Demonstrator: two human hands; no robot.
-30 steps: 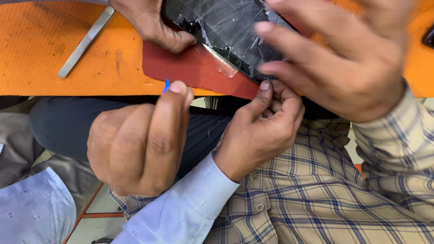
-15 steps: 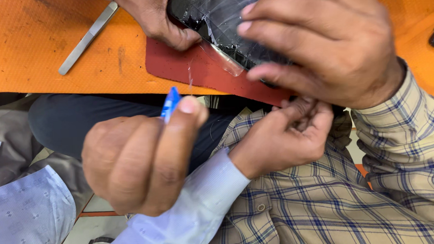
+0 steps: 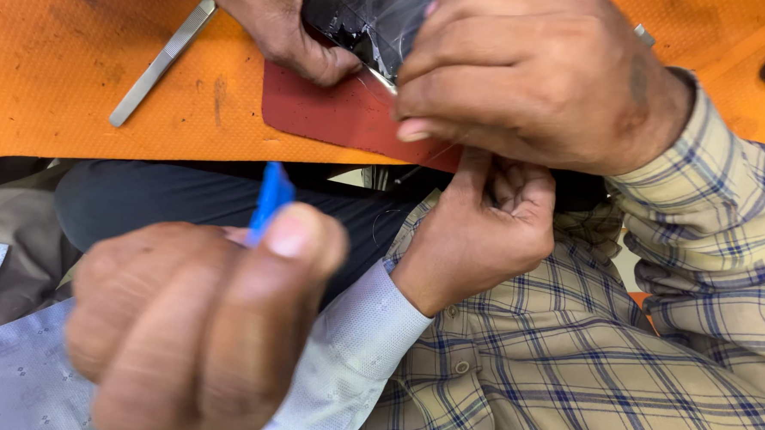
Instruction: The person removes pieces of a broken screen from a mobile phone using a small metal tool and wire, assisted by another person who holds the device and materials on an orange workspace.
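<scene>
We wear a pale bluish-white long-sleeved shirt of fine woven cloth, sprinkled with a small repeating dotted motif. Its right sleeve (image 3: 354, 345) ends in a plain, snug cuff at our right hand (image 3: 478, 237). The left sleeve (image 3: 21, 403) shows blurred beside our left hand (image 3: 190, 327).

Between the left hand's (image 3: 203, 335) thumb and fingers sits a blue pick (image 3: 271, 197) of smooth, glossy plastic. Its sleeve (image 3: 346, 363) is fine pale woven cloth, matt. Beyond the right hand (image 3: 478, 237), a co-worker's hands press on a dark phone (image 3: 365, 18) whose glass face is glossy and cracked, with shiny clear film over it. Under the phone lies a dull red mat (image 3: 326, 114), smooth like rubber. The orange table cover (image 3: 50, 75) is matt, finely textured and smudged. Left of the phone lie brushed metal tweezers (image 3: 161, 61). The checked shirt (image 3: 578, 361) is soft woven cotton.
</scene>
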